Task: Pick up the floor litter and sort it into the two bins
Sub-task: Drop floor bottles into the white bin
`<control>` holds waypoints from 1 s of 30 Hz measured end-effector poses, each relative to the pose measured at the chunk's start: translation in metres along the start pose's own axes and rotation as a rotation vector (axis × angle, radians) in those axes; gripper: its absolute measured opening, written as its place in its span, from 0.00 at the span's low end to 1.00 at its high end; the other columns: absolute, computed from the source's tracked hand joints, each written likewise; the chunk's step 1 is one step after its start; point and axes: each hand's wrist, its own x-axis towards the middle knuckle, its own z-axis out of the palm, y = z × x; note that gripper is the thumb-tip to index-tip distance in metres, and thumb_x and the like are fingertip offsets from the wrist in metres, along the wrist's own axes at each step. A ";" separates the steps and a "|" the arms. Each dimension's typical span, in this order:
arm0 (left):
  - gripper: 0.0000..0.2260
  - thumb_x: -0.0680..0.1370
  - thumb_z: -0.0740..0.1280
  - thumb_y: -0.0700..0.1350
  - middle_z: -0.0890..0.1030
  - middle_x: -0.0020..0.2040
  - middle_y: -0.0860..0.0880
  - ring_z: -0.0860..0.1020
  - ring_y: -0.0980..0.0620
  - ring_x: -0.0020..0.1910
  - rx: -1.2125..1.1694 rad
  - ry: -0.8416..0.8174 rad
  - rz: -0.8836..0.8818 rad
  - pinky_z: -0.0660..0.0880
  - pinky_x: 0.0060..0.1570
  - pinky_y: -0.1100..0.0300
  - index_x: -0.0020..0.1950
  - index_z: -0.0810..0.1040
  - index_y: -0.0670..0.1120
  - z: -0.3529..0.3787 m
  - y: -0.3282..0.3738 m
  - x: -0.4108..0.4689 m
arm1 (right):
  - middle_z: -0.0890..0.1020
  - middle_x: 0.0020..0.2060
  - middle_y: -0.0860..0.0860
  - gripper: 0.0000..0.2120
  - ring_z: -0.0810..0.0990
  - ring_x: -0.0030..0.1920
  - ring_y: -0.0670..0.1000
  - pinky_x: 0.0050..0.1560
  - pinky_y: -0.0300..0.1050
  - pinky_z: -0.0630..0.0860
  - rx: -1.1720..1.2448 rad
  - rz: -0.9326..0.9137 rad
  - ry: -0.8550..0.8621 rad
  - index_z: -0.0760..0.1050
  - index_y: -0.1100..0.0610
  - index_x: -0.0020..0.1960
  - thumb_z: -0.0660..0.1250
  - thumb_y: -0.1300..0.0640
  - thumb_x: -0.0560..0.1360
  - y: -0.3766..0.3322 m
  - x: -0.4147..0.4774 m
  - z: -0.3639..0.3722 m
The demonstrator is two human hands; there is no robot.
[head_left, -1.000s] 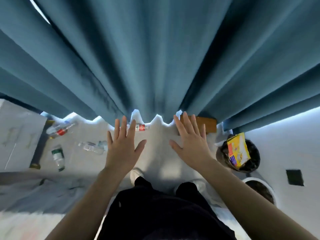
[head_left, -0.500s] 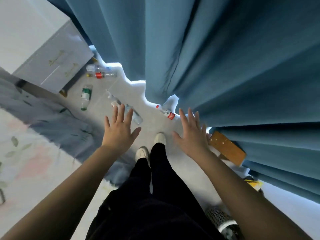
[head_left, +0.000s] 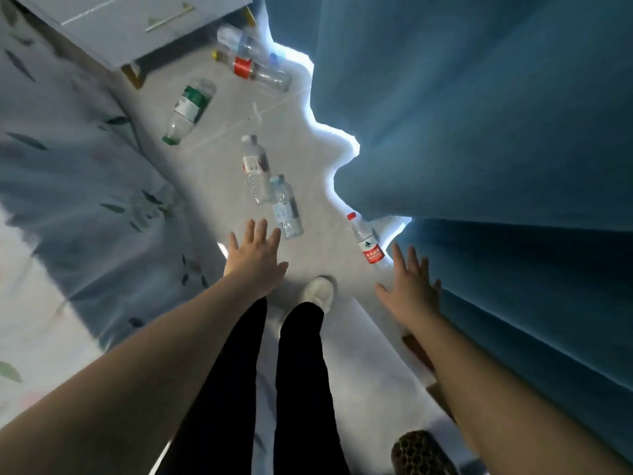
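Several plastic bottles lie on the pale floor ahead. A red-labelled bottle point(head_left: 366, 241) lies by the curtain hem, just beyond my right hand point(head_left: 409, 291). Two clear bottles point(head_left: 287, 208) point(head_left: 255, 168) lie end to end just past my left hand point(head_left: 255, 257). Farther off are a green-labelled bottle point(head_left: 190, 109) and a red-banded bottle point(head_left: 262, 73). Both hands are held out flat with fingers spread, holding nothing. A dark mesh bin point(head_left: 423, 452) shows at the bottom right, partly cut off.
A blue curtain point(head_left: 479, 114) hangs along the right, its hem reaching the floor. Bedding with a leaf print point(head_left: 68, 183) fills the left. A white drawer unit point(head_left: 137, 25) stands at the top left. My legs and a white shoe point(head_left: 318, 291) are below.
My view has swung left and down along the floor, so the bottles are nearer and larger. The bins and yellow packet have slid out of view. Both hands stay spread and empty.
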 end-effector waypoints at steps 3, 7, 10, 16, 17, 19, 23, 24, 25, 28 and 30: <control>0.36 0.78 0.58 0.59 0.46 0.78 0.46 0.45 0.42 0.77 -0.018 -0.029 -0.046 0.51 0.72 0.40 0.78 0.41 0.48 0.053 -0.015 0.083 | 0.44 0.78 0.51 0.42 0.43 0.77 0.60 0.71 0.69 0.52 0.062 0.050 -0.048 0.40 0.46 0.78 0.65 0.44 0.76 -0.012 0.088 0.056; 0.41 0.78 0.60 0.60 0.44 0.78 0.45 0.46 0.40 0.77 -0.103 -0.052 -0.138 0.53 0.72 0.40 0.77 0.36 0.47 0.119 -0.026 0.179 | 0.42 0.78 0.51 0.47 0.41 0.77 0.60 0.70 0.71 0.53 0.143 0.116 -0.104 0.37 0.44 0.77 0.69 0.43 0.73 -0.027 0.188 0.132; 0.43 0.76 0.63 0.60 0.47 0.78 0.45 0.50 0.40 0.76 -0.269 -0.045 -0.229 0.58 0.70 0.40 0.77 0.37 0.46 0.163 -0.026 0.239 | 0.43 0.78 0.51 0.49 0.43 0.77 0.60 0.70 0.70 0.54 0.191 0.179 -0.113 0.36 0.44 0.77 0.70 0.43 0.71 -0.031 0.248 0.177; 0.48 0.71 0.70 0.60 0.59 0.73 0.43 0.62 0.40 0.70 -0.452 0.014 -0.390 0.67 0.62 0.42 0.77 0.40 0.46 0.217 -0.023 0.314 | 0.45 0.78 0.53 0.52 0.44 0.77 0.61 0.71 0.69 0.54 0.151 0.231 -0.035 0.36 0.45 0.77 0.72 0.41 0.70 -0.017 0.328 0.232; 0.48 0.71 0.70 0.60 0.62 0.70 0.43 0.65 0.40 0.68 -0.450 0.040 -0.408 0.68 0.59 0.43 0.77 0.41 0.46 0.219 -0.021 0.322 | 0.45 0.78 0.54 0.52 0.43 0.77 0.61 0.72 0.68 0.52 0.134 0.230 -0.021 0.35 0.45 0.77 0.71 0.41 0.70 -0.014 0.336 0.237; 0.48 0.70 0.71 0.60 0.65 0.66 0.42 0.69 0.40 0.63 -0.433 0.095 -0.421 0.70 0.53 0.45 0.77 0.43 0.46 0.222 -0.016 0.336 | 0.46 0.78 0.55 0.51 0.43 0.77 0.61 0.72 0.68 0.51 0.109 0.218 0.016 0.36 0.46 0.77 0.71 0.41 0.70 -0.009 0.348 0.244; 0.49 0.72 0.70 0.59 0.65 0.66 0.42 0.72 0.39 0.60 -0.452 0.148 -0.436 0.70 0.50 0.47 0.77 0.39 0.43 0.230 -0.008 0.361 | 0.59 0.74 0.59 0.46 0.59 0.73 0.62 0.70 0.65 0.60 0.154 0.218 0.121 0.43 0.47 0.77 0.70 0.43 0.71 -0.006 0.367 0.257; 0.49 0.73 0.69 0.57 0.64 0.67 0.42 0.72 0.39 0.61 -0.478 0.148 -0.449 0.70 0.51 0.47 0.77 0.38 0.43 0.231 -0.006 0.367 | 0.62 0.72 0.59 0.44 0.64 0.70 0.62 0.68 0.63 0.64 0.160 0.217 0.141 0.44 0.48 0.77 0.69 0.43 0.72 -0.007 0.372 0.260; 0.48 0.73 0.69 0.56 0.63 0.68 0.42 0.72 0.38 0.62 -0.505 0.143 -0.459 0.70 0.53 0.47 0.77 0.37 0.42 0.231 -0.005 0.373 | 0.64 0.71 0.59 0.42 0.67 0.68 0.61 0.66 0.61 0.66 0.161 0.210 0.148 0.46 0.48 0.77 0.68 0.44 0.73 -0.008 0.375 0.261; 0.45 0.74 0.69 0.52 0.65 0.67 0.41 0.72 0.37 0.62 -0.584 0.107 -0.451 0.70 0.56 0.48 0.77 0.39 0.41 0.231 -0.003 0.382 | 0.67 0.68 0.59 0.37 0.70 0.65 0.61 0.61 0.59 0.71 0.178 0.176 0.140 0.49 0.50 0.76 0.66 0.46 0.74 -0.017 0.380 0.264; 0.40 0.74 0.69 0.50 0.67 0.64 0.40 0.73 0.37 0.60 -0.638 0.086 -0.435 0.70 0.54 0.48 0.75 0.46 0.41 0.232 -0.002 0.381 | 0.69 0.65 0.59 0.36 0.72 0.63 0.61 0.59 0.58 0.74 0.200 0.163 0.119 0.52 0.52 0.74 0.68 0.49 0.73 -0.023 0.375 0.263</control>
